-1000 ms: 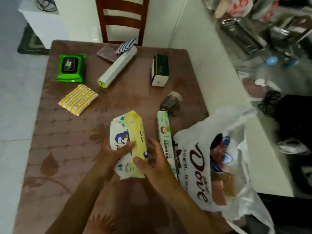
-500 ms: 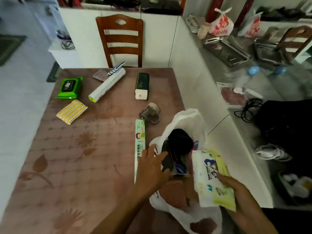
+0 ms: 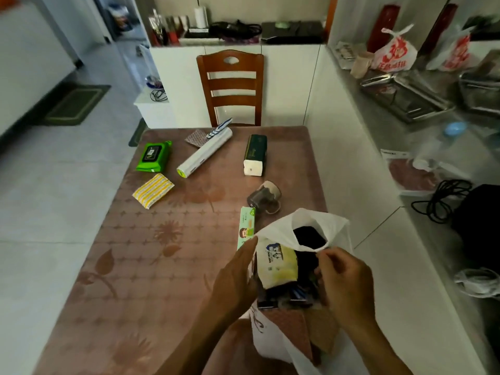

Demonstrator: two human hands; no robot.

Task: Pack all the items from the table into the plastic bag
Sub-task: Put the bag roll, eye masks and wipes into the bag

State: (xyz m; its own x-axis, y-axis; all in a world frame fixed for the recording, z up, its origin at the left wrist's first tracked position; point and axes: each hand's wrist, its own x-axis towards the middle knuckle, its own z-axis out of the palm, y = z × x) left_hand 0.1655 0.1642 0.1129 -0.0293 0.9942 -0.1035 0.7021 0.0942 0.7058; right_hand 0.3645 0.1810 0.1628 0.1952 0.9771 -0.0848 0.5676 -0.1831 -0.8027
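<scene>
Illumination is dim and even, with no hard shadows on the table [image 3: 151, 266]. The brightest areas are the white cabinet [image 3: 286, 85] faces and the floor [image 3: 54, 212] at left, which appear slightly washed out. The counter [image 3: 422, 142] at right shows soft glare and motion blur; items on it are smeared. Wide-angle distortion bends straight edges toward the frame borders. The centre is moderately sharp; both hands [image 3: 235, 277] are dark and underexposed. Fine print is unreadable.
</scene>
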